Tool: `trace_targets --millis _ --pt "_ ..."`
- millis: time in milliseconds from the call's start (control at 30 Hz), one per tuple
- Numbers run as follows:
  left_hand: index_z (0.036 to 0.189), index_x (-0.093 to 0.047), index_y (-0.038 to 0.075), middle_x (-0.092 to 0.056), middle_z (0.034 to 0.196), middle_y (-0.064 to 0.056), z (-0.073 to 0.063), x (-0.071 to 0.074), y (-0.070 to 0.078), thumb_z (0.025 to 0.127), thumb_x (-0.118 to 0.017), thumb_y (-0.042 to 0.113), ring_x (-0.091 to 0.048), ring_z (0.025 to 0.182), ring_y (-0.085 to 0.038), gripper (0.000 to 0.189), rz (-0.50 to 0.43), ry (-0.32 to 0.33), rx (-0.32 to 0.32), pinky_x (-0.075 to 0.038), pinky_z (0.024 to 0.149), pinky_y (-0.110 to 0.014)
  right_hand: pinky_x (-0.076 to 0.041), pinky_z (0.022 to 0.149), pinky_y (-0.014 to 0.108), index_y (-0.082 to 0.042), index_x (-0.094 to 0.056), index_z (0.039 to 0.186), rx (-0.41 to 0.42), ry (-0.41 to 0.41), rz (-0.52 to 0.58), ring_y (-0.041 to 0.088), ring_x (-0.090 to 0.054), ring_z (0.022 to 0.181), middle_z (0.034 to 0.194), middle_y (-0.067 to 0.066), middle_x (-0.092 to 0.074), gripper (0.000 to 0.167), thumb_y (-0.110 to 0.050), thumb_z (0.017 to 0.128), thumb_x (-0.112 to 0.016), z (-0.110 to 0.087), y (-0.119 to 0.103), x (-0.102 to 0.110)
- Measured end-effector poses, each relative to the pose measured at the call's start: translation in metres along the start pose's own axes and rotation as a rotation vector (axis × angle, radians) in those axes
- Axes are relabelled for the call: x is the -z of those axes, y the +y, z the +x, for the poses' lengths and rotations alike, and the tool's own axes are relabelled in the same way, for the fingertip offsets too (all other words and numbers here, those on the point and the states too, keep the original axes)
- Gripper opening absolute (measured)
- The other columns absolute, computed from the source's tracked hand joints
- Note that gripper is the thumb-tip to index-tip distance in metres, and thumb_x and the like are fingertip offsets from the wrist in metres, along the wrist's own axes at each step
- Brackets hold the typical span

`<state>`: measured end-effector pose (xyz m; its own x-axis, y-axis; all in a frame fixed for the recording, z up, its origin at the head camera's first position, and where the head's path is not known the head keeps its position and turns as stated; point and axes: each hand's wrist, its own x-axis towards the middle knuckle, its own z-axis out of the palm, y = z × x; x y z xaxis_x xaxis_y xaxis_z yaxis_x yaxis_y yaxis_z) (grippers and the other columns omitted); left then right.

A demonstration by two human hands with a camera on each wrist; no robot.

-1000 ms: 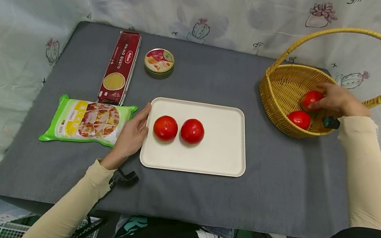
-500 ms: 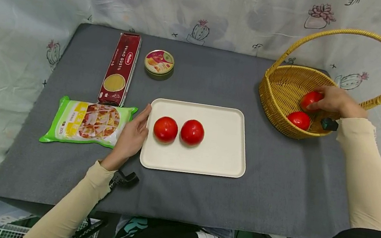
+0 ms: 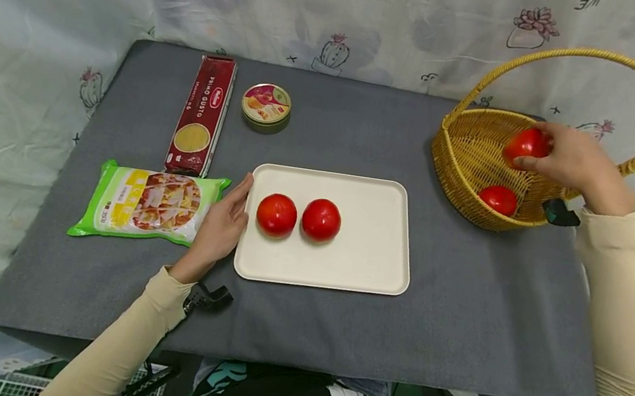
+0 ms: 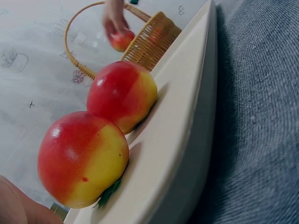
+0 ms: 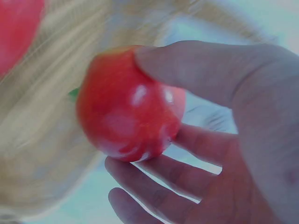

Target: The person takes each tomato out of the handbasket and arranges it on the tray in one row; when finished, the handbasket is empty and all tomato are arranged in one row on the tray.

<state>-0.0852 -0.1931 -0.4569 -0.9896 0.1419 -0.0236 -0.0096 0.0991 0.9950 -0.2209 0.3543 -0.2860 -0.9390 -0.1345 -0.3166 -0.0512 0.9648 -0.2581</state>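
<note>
My right hand [image 3: 578, 163] pinches a red tomato [image 3: 527, 146] between thumb and fingers, above the yellow wicker basket [image 3: 450, 166]. In the right wrist view the held tomato [image 5: 126, 109] shows a bit of green at one side. Another tomato [image 3: 499, 200] lies inside the basket. Two tomatoes [image 3: 276, 215] sit side by side on the left half of a cream rectangular tray [image 3: 359, 244]; the left wrist view shows their yellow lower parts. Against the tray's left edge rests my left hand [image 3: 221, 225], its fingers extended.
A green and white food bag [image 3: 148, 205] lies left of my left hand. Behind it are a dark red spaghetti box [image 3: 201, 114] and a round tin [image 3: 266, 108]. The basket's tall handle [image 3: 582, 52] arches over the right side. A patterned curtain [image 3: 378, 24] hangs behind the grey-covered table [image 3: 323, 334].
My right hand has lifted the tomato up from the basket's bottom, moving slightly up and to the right. The left hand and the tray have stayed in place.
</note>
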Motion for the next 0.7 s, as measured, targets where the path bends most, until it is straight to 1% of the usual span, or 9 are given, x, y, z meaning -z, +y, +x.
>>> trace_targets --millis 33,100,200,267,367,433,533,600,700 --pt "0.162 -0.029 -0.010 -0.023 0.173 -0.018 0.000 0.000 0.001 0.097 -0.039 -0.024 -0.024 0.159 -0.024 0.067 0.004 -0.001 -0.003 -0.025 0.124 -0.029 -0.048 0.089 0.070 0.014 -0.033 0.157 0.026 0.035 -0.016 0.056 -0.052 0.110 0.132 0.043 -0.052 0.083 -0.033 0.101 -0.071 -0.008 -0.012 0.002" --pt "0.161 -0.029 -0.011 -0.023 0.173 -0.018 0.000 0.000 0.001 0.097 -0.040 -0.024 -0.024 0.159 -0.024 0.067 0.008 -0.003 -0.004 -0.025 0.124 -0.030 -0.051 0.088 0.069 0.012 -0.038 0.156 0.107 0.100 -0.038 0.053 -0.055 0.109 0.133 0.040 -0.055 0.079 -0.029 0.099 -0.074 -0.025 -0.039 0.002" --pt "0.162 -0.029 -0.010 -0.023 0.173 -0.018 0.001 0.000 0.002 0.098 -0.040 -0.023 -0.024 0.158 -0.023 0.066 0.017 -0.004 -0.002 -0.025 0.124 -0.030 -0.053 0.090 0.066 0.008 -0.046 0.154 0.244 0.174 -0.075 0.048 -0.059 0.111 0.133 0.033 -0.060 0.076 -0.025 0.095 -0.080 -0.046 -0.081 -0.009" --pt "0.162 -0.029 -0.010 -0.023 0.173 -0.018 -0.001 0.000 0.001 0.098 -0.040 -0.023 -0.024 0.158 -0.023 0.066 0.020 -0.003 0.000 -0.025 0.124 -0.031 -0.054 0.092 0.064 0.003 -0.048 0.154 0.320 0.175 -0.070 0.045 -0.060 0.114 0.135 0.029 -0.061 0.076 -0.024 0.092 -0.083 -0.056 -0.109 -0.027" --pt "0.162 -0.028 -0.010 -0.022 0.173 -0.018 -0.001 0.001 0.000 0.098 -0.040 -0.023 -0.023 0.159 -0.025 0.066 0.015 -0.004 -0.003 -0.024 0.125 -0.032 -0.056 0.096 0.059 0.000 -0.051 0.153 0.409 0.136 -0.046 0.039 -0.062 0.118 0.137 0.024 -0.062 0.077 -0.023 0.088 -0.087 -0.063 -0.142 -0.064" --pt "0.162 -0.028 -0.011 -0.022 0.173 -0.019 -0.001 0.001 0.000 0.097 -0.039 -0.024 -0.022 0.159 -0.027 0.067 0.009 -0.006 -0.010 -0.023 0.125 -0.033 -0.057 0.098 0.056 -0.001 -0.052 0.151 0.446 0.090 -0.032 0.037 -0.063 0.119 0.138 0.022 -0.063 0.077 -0.023 0.087 -0.088 -0.064 -0.157 -0.090" --pt "0.161 -0.028 -0.011 -0.021 0.173 -0.021 0.001 0.001 0.000 0.096 -0.038 -0.025 -0.021 0.160 -0.028 0.067 -0.009 -0.012 -0.018 -0.022 0.126 -0.034 -0.058 0.097 0.053 -0.001 -0.055 0.148 0.482 0.050 -0.022 0.034 -0.065 0.117 0.134 0.019 -0.066 0.075 -0.023 0.085 -0.089 -0.061 -0.170 -0.120" --pt "0.161 -0.028 -0.012 -0.021 0.173 -0.021 0.001 0.000 -0.001 0.096 -0.037 -0.025 -0.021 0.159 -0.028 0.068 -0.006 -0.011 -0.025 -0.022 0.126 -0.034 -0.059 0.095 0.052 -0.003 -0.058 0.146 0.492 0.034 -0.015 0.033 -0.066 0.115 0.131 0.017 -0.067 0.072 -0.023 0.085 -0.090 -0.058 -0.174 -0.134" --pt "0.161 -0.028 -0.012 -0.021 0.173 -0.022 0.001 0.000 -0.002 0.095 -0.036 -0.025 -0.021 0.159 -0.029 0.068 0.002 -0.008 -0.038 -0.022 0.126 -0.033 -0.060 0.090 0.052 -0.005 -0.060 0.146 0.504 0.022 -0.009 0.031 -0.066 0.116 0.130 0.015 -0.068 0.070 -0.023 0.085 -0.089 -0.056 -0.178 -0.146"
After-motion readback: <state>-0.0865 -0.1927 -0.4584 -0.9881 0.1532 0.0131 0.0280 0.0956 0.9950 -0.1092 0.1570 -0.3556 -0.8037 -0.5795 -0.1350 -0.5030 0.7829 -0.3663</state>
